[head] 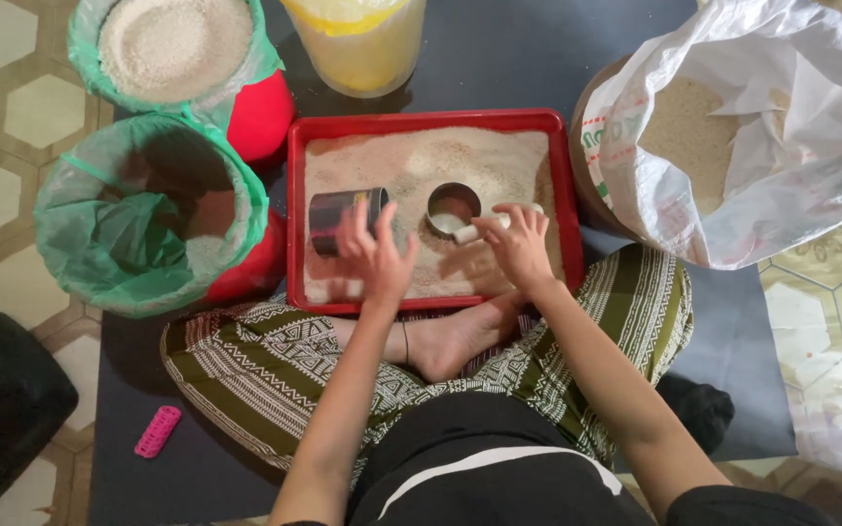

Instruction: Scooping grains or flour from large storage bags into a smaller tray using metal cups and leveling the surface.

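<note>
I'm looking straight down at a person sitting cross-legged on a dark mat [499,68] with a red tray [296,244] of pale grain in front of the feet. My left hand [374,251] has its fingers curled around a dark metal cup [335,216], which lies tipped on its side over the left part of the tray, mouth pointing left. My right hand [516,244] sits over the tray's middle-right, fingers narrow and pinched on a small whitish piece [467,234], just beside a round metal ring [453,207] standing in the grain; whether the piece touches the ring I can't tell. Left of the tray, two red buckets lined with green bags: the near bucket [148,209] is mostly empty with some grain low down, the far bucket [172,49] is full of white grain. A yellow container [358,44] stands beyond the tray. On the right, an open white sack [772,146] holds more brownish grain. A pink comb-like piece [157,432] lies on the mat near the left knee.
</note>
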